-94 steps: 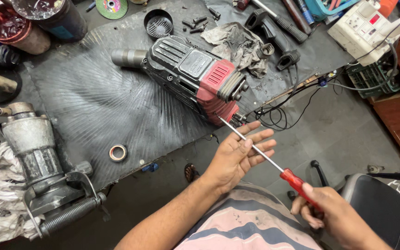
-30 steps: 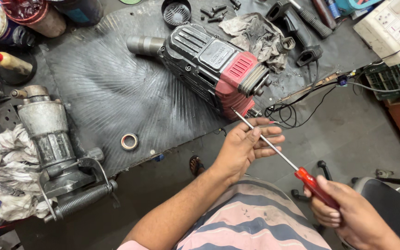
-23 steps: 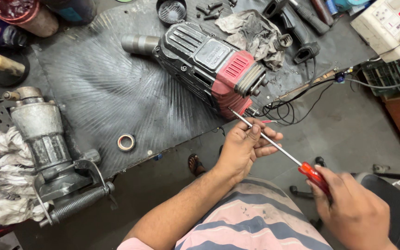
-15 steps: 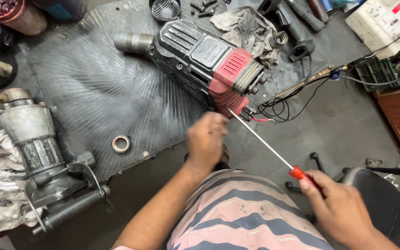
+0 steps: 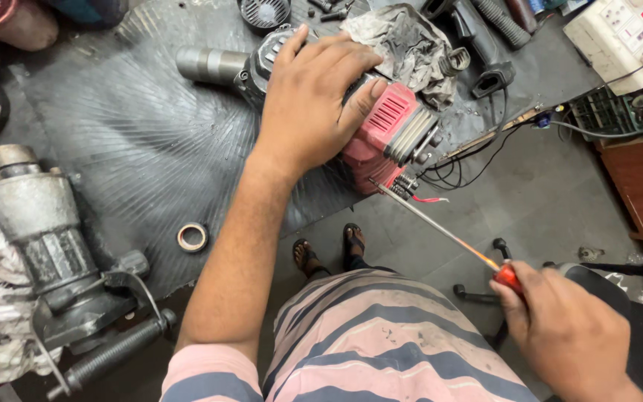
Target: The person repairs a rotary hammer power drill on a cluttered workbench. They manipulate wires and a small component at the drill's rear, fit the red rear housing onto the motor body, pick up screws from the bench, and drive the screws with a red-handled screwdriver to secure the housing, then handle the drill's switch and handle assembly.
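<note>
The red and black power tool (image 5: 381,126) lay on the dark rubber mat (image 5: 135,141) on the table. The left hand (image 5: 314,97) rested flat on its body, with the fingers spread. The right hand (image 5: 571,339) was closed around the red handle of a long screwdriver (image 5: 440,231), and its tip touched the red end of the tool. A roll of tape (image 5: 192,237) lay near on the mat.

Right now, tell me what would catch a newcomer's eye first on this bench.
The red and black power tool lying on the dark ribbed mat at top centre stands out, with the left hand spread flat over its body. From the lower right, the right hand holds a long red-handled screwdriver with its tip at the tool's red end. A grey motor housing lies at the left edge.
</note>
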